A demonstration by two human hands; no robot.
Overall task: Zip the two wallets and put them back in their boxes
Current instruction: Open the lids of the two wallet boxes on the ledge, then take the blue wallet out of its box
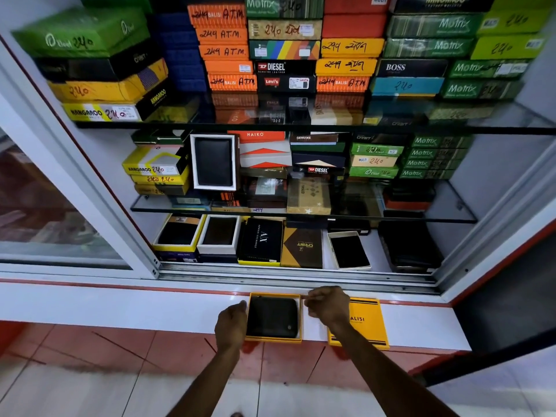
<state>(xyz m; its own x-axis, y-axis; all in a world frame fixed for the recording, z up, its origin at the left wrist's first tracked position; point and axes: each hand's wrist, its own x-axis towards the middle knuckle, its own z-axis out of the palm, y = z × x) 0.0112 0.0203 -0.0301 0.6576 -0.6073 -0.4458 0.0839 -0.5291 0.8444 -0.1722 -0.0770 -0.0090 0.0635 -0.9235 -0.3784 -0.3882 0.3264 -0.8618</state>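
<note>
A black zip wallet [272, 317] lies inside an open yellow box [296, 340] on the white ledge in front of the cabinet. My left hand [231, 325] rests against the box's left side, fingers curled at its wall. My right hand [326, 305] hovers just right of the box, fingers pinched together with nothing visible in them. Partly under my right wrist lies a yellow box lid [365, 326] printed "BALISI". A second wallet is not clearly apart from the shelf stock.
The white ledge [120, 305] runs left and right, with a red tiled floor below. Behind it a glass cabinet with its sliding door [60, 206] open holds shelves stacked with wallet boxes, and several open boxed wallets [219, 236] sit on the bottom shelf.
</note>
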